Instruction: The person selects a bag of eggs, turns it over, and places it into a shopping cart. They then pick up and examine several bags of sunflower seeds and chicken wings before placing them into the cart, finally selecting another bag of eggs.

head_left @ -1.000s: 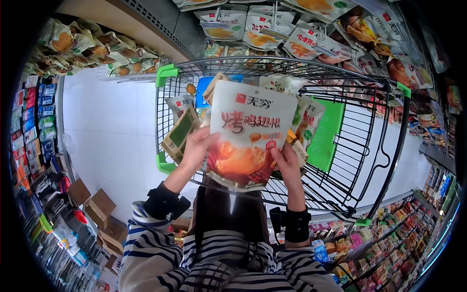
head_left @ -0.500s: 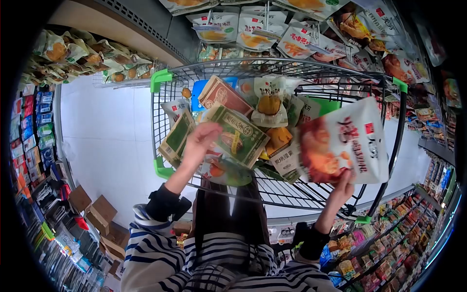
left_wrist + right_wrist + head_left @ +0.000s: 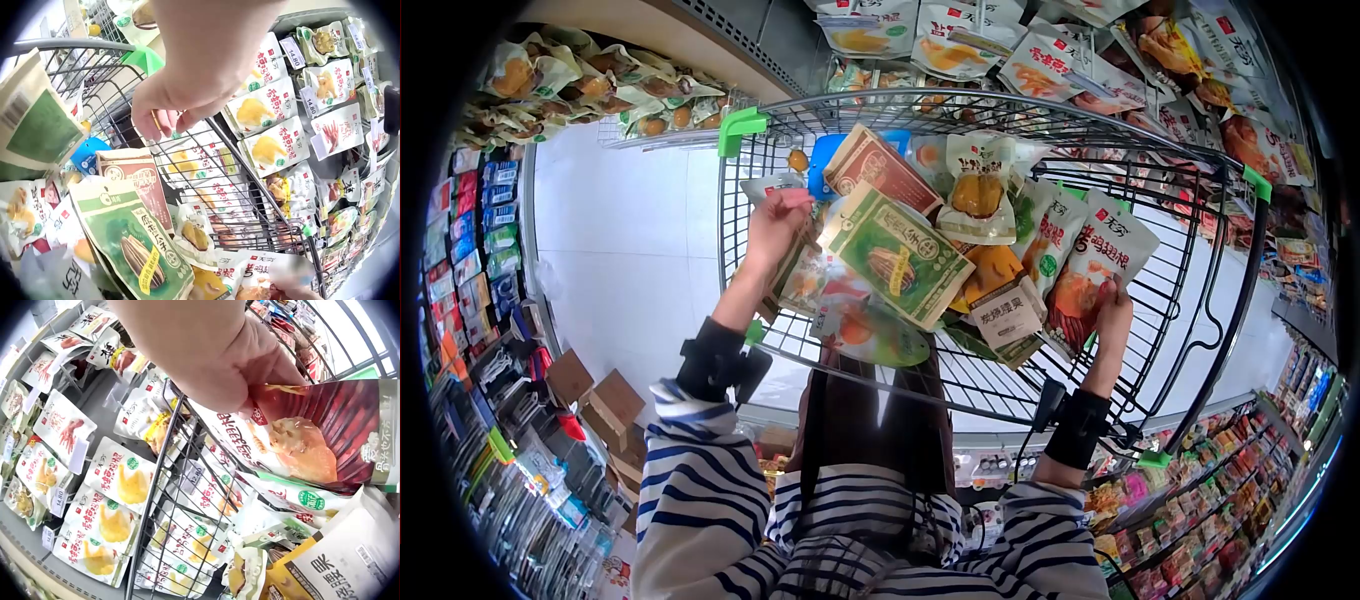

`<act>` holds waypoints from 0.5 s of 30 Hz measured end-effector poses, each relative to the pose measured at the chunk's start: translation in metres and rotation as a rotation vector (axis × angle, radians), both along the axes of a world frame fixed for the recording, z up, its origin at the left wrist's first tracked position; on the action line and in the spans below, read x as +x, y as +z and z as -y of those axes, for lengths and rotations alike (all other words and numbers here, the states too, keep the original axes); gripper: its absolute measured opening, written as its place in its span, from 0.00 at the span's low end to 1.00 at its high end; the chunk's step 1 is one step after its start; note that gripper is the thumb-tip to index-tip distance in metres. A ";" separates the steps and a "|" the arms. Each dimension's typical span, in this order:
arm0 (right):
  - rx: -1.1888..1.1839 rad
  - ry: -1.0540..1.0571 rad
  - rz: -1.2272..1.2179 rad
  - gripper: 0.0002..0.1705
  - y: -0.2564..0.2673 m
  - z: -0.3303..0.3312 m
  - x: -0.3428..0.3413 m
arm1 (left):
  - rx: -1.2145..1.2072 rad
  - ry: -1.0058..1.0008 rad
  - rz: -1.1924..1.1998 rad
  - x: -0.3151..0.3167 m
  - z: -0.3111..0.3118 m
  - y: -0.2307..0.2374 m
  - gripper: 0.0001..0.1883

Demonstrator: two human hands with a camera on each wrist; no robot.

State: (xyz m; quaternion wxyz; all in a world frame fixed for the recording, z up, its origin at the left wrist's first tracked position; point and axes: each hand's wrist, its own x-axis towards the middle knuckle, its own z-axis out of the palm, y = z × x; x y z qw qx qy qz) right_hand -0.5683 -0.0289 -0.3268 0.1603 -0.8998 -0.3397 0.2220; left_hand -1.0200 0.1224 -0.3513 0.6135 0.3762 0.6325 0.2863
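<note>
Stocked shelves lined a shop aisle.
White food pouches (image 3: pixel 865 28) hung on the display, some with price tags (image 3: pixel 292 52) reading 14.80; clear-fronted packets (image 3: pixel 590 84) of brown food filled the shelf to the left. Brown cardboard boxes (image 3: pixel 613 408) sat lower left, beside the pale floor (image 3: pixel 610 255), and colourful snack packets (image 3: pixel 1200 535) stood in rows lower right.

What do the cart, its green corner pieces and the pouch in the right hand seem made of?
Cart: probably metal, smooth and dark-coated; thin, regular bars form its mesh.
Corner pieces: likely molded plastic, solid green, rounded over the cart's corners.
Pouch in the right hand: looks like printed plastic film, thin and smooth; any foil layer can't be told.
</note>
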 end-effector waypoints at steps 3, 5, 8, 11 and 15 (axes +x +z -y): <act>-0.069 -0.038 -0.075 0.22 -0.006 -0.010 0.008 | 0.075 -0.005 -0.018 -0.001 -0.023 -0.021 0.12; -0.108 0.048 0.006 0.20 0.016 -0.020 0.000 | 0.085 -0.026 -0.056 0.003 -0.041 -0.030 0.11; 0.001 -0.019 0.026 0.17 0.041 -0.016 -0.013 | 0.152 -0.062 -0.100 -0.001 -0.067 -0.088 0.11; 0.197 -0.066 -0.137 0.17 0.065 -0.015 -0.042 | 0.199 -0.103 -0.256 -0.007 -0.086 -0.146 0.13; 0.254 -0.007 -0.325 0.14 0.079 -0.014 -0.099 | 0.166 -0.234 -0.419 0.002 -0.098 -0.176 0.28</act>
